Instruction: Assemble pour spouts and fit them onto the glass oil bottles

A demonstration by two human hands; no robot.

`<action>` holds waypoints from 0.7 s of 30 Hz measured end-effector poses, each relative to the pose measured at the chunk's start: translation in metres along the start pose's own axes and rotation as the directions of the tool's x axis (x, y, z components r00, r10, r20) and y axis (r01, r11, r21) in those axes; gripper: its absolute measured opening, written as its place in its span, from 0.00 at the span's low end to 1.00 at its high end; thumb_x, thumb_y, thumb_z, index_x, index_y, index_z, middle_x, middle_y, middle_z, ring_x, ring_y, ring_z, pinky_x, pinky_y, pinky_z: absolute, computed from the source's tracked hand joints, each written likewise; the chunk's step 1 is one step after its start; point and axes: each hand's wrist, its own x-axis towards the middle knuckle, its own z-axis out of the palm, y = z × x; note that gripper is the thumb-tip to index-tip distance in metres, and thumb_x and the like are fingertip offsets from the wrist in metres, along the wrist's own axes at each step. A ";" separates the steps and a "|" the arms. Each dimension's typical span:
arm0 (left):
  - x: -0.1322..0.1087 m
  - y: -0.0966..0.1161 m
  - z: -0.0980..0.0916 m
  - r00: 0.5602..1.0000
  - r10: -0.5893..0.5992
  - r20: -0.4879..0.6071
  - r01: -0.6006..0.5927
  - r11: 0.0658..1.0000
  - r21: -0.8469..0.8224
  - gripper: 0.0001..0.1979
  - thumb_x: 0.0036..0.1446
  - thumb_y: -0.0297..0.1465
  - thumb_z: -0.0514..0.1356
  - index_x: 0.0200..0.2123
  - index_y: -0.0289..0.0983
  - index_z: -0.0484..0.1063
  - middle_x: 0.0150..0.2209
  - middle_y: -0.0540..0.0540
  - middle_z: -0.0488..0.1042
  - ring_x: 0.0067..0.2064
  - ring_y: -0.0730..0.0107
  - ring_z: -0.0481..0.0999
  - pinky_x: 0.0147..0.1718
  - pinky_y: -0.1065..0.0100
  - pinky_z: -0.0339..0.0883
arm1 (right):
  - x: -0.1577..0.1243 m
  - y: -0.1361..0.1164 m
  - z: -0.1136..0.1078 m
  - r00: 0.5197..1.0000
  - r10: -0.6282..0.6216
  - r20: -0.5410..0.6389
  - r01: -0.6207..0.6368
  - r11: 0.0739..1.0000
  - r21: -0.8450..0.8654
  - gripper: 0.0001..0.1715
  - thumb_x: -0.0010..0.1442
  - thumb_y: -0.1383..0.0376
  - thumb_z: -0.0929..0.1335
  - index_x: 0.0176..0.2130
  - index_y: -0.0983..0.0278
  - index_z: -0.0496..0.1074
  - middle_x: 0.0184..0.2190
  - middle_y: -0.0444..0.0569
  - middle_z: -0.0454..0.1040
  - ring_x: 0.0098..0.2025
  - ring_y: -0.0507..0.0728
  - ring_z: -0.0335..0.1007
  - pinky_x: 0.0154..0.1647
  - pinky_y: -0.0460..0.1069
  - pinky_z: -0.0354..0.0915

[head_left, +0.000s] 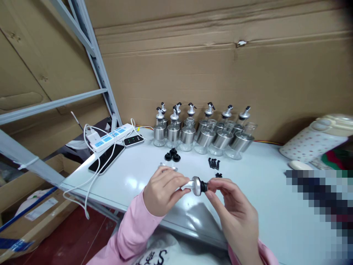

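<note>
Between my two hands, over the front of the table, is a silver bottle pourer spout [196, 186] with a black ribbed stopper, lying sideways. My left hand [166, 189] is closed on its metal spout end. The thumb and fingers of my right hand [234, 206] pinch the black stopper end. Just beyond my left hand lie shiny metal pieces [168, 167], partly hidden by it. Three black stoppers [172, 155] sit together farther back. Several small black levers [214, 163] lie to the right, with tiny black parts [218, 175] below them.
Glass bottles with metal sleeves [188, 137] stand in two rows by the cardboard wall [176, 66], several topped with pourers. At left are a power strip [113, 137], a phone [107, 159], a small device [134, 140] and white cables. A dotted flask [314, 138] lies tilted at right.
</note>
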 end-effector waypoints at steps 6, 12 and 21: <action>-0.002 -0.001 0.000 1.000 -0.005 0.000 0.005 1.000 -0.006 0.05 0.58 0.28 0.57 0.37 0.32 0.68 0.29 0.45 0.76 0.32 0.69 0.75 0.37 0.64 0.66 | 0.000 0.002 -0.001 1.000 -0.012 0.021 0.012 1.000 -0.011 0.03 0.56 0.68 0.67 0.34 0.61 0.68 0.32 0.47 0.68 0.37 0.55 0.64 0.35 0.49 0.64; -0.003 -0.001 0.000 1.000 -0.001 0.002 0.001 1.000 -0.006 0.05 0.58 0.28 0.57 0.38 0.33 0.68 0.30 0.45 0.76 0.33 0.70 0.75 0.38 0.64 0.66 | -0.002 0.002 -0.003 0.999 -0.026 0.026 0.026 1.000 -0.010 0.03 0.56 0.69 0.67 0.34 0.61 0.68 0.31 0.47 0.68 0.36 0.55 0.64 0.35 0.49 0.63; -0.001 0.000 -0.001 1.000 -0.008 0.020 0.008 1.000 0.001 0.04 0.59 0.28 0.56 0.37 0.33 0.68 0.31 0.45 0.76 0.33 0.70 0.75 0.38 0.65 0.66 | -0.001 -0.003 -0.002 0.998 -0.052 0.032 0.052 0.999 -0.005 0.05 0.56 0.71 0.67 0.32 0.61 0.68 0.30 0.47 0.69 0.35 0.55 0.65 0.34 0.48 0.64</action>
